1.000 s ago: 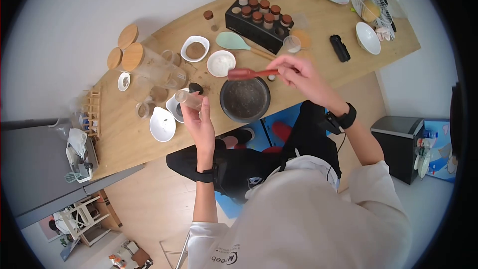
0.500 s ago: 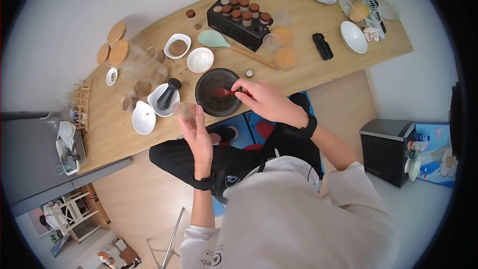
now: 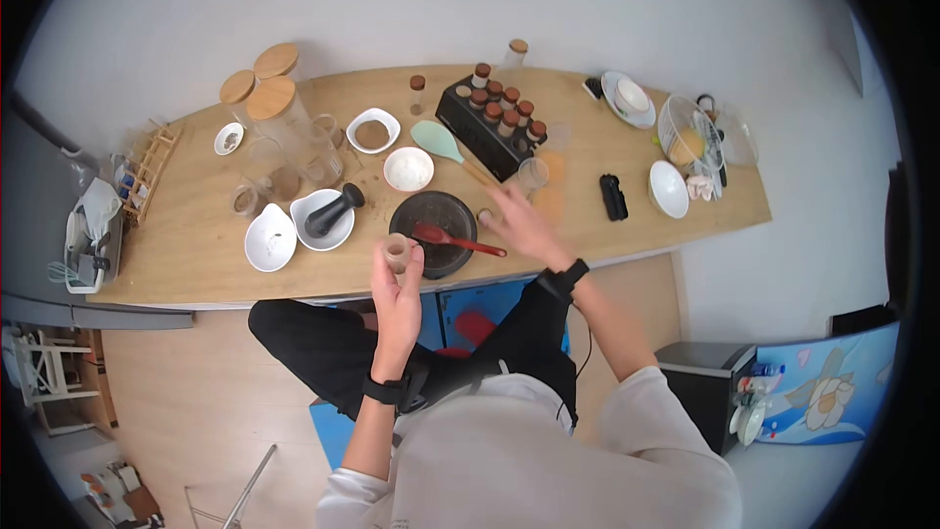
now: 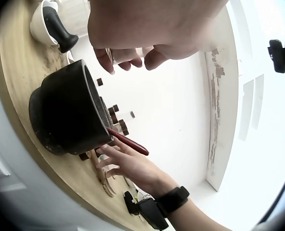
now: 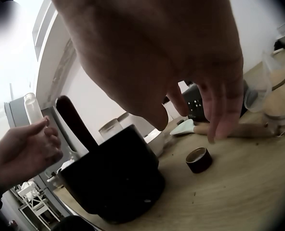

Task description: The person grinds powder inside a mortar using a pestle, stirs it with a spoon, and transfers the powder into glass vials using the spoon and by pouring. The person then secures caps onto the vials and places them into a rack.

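My left hand (image 3: 399,306) holds a small clear glass jar (image 3: 396,251) upright by the near left rim of a black mortar (image 4: 67,108). A red spatula (image 3: 462,242) lies in the mortar, its handle sticking out over the rim to the right. Beyond that handle, my right hand (image 3: 527,225) reaches over the table with nothing in its grasp, fingers loosely extended. Under its fingertips in the right wrist view, a small brown jar cap (image 5: 198,160) rests upside down on the wood.
Left of the mortar, a black pestle (image 3: 336,210) leans in a white bowl beside another white bowl (image 3: 270,240). Behind stand bowls of brown powder (image 3: 372,135) and white powder (image 3: 408,168). A green spatula (image 3: 436,140) lies before a black rack (image 3: 460,127) of cork-topped jars.
The red spatula went from the right hand down into the mortar and was let go. The right hand moved right, toward the cap. The left hand keeps the jar. The head view shifted.
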The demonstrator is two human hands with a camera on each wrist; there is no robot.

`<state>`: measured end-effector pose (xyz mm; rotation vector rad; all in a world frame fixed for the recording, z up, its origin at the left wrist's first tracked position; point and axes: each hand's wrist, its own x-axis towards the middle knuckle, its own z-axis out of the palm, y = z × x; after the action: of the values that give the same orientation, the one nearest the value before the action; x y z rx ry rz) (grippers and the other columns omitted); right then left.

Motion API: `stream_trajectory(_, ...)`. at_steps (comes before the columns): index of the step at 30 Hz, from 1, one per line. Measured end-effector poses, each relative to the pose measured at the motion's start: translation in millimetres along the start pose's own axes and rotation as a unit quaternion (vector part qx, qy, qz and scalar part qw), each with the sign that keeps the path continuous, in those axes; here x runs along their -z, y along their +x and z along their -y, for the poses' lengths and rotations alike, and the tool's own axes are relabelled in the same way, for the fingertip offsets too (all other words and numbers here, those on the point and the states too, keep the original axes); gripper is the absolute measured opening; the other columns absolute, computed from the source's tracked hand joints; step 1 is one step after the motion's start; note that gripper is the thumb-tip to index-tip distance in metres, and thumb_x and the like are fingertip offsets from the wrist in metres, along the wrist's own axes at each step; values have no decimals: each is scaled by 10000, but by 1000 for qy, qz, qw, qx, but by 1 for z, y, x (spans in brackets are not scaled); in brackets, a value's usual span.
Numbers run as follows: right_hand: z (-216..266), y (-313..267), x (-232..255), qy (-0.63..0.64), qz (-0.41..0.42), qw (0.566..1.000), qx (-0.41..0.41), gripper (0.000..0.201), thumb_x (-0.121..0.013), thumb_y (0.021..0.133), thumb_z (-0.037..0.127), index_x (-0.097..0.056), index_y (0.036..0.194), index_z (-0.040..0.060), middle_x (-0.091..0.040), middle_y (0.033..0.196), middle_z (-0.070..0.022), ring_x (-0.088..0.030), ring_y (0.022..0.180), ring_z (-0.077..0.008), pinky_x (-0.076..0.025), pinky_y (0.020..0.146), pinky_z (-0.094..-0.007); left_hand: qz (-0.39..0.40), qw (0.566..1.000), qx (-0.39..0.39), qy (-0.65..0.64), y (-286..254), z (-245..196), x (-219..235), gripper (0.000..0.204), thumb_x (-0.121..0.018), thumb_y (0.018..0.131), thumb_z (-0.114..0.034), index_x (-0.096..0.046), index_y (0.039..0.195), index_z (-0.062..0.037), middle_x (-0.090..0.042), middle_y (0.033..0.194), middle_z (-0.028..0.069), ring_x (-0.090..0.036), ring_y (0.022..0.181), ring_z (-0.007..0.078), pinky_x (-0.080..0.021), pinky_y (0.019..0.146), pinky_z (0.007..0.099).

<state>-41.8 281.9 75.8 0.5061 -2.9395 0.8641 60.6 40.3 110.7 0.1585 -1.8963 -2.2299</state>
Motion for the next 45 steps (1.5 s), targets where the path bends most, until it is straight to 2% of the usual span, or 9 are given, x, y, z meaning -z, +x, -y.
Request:
stream_trajectory(4, -11, -1, -25, 13, 34, 999, 39, 307, -701, 979, 137, -625, 1257, 34, -559, 1271, -194, -646, 1095, -427, -537, 883, -519, 15, 1000, 0, 11, -3, -6, 5, 124, -667, 1081, -122, -601, 1168, -64, -631, 1080, 10, -566, 992, 100, -458, 906, 274)
stream_trajectory(7, -18, 3, -33, 70, 49, 995, 55, 293, -737, 903, 6, -633, 1175, 37, -564, 1123, -192, -650, 1068, -427, -539, 860, -510, 9, 999, -21, 30, -3, -8, 5, 121, -649, 1066, -83, -580, 1147, -25, -639, 1040, 60, -592, 969, 137, -485, 880, 299)
stream_trajectory(13, 19, 14, 29, 140, -9, 990, 15, 284, -756, 913, 19, -664, 1180, 45, -603, 1081, -128, -674, 968, -304, -560, 814, -410, 27, 995, -60, 76, 1, -1, 4, 166, -638, 1025, -14, -595, 1185, 1, -657, 1059, 125, -648, 995, 251, -506, 896, 350)
stream_trajectory(15, 52, 10, 67, 177, -40, 981, 63, 361, -786, 894, 18, -666, 1232, 48, -644, 1132, -96, -675, 924, -270, -566, 830, -366, 62, 989, -101, 93, 4, -6, -1, 205, -642, 971, 38, -600, 1170, 14, -631, 1068, 173, -630, 1002, 374, -507, 895, 386)
stream_trajectory(19, 104, -5, 116, 179, -5, 976, 120, 466, -807, 866, -30, -659, 1302, 46, -677, 1109, -94, -703, 969, -201, -585, 831, -318, 83, 969, -170, 160, 9, -13, -20, 220, -623, 943, 59, -600, 1154, 3, -584, 1034, 193, -555, 989, 418, -470, 858, 474)
stream_trajectory(21, 120, -9, 124, 153, 19, 977, 149, 438, -812, 836, -37, -663, 1243, 32, -684, 1077, -112, -680, 999, -279, -573, 848, -363, 92, 961, -181, 187, 12, -15, -27, 210, -613, 944, 56, -598, 1146, 1, -580, 1021, 193, -553, 980, 420, -468, 853, 481)
stream_trajectory(30, 135, -9, 133, 66, 0, 967, 247, 396, -836, 797, -21, -689, 1162, 29, -697, 995, -96, -665, 922, -270, -538, 798, -370, 94, 938, -204, 265, 16, -13, -24, 192, -622, 956, 27, -589, 1144, 5, -587, 1016, 196, -559, 992, 425, -463, 862, 491)
stream_trajectory(31, 131, -7, 134, 50, 5, 963, 265, 401, -824, 817, -43, -710, 1198, 10, -724, 1105, -107, -685, 881, -251, -562, 810, -342, 97, 938, -202, 266, 17, -13, -23, 192, -622, 956, 27, -589, 1144, 5, -587, 1016, 196, -559, 992, 425, -463, 862, 491)
stream_trajectory(45, 127, -4, 133, 137, 83, 966, 204, 313, -783, 872, -69, -730, 1175, -15, -733, 1051, -110, -737, 868, -223, -632, 818, -314, 72, 926, -226, 295, 14, -13, -28, 80, -599, 992, 1, -584, 1070, 4, -604, 938, 208, -594, 943, 431, -485, 820, 537)
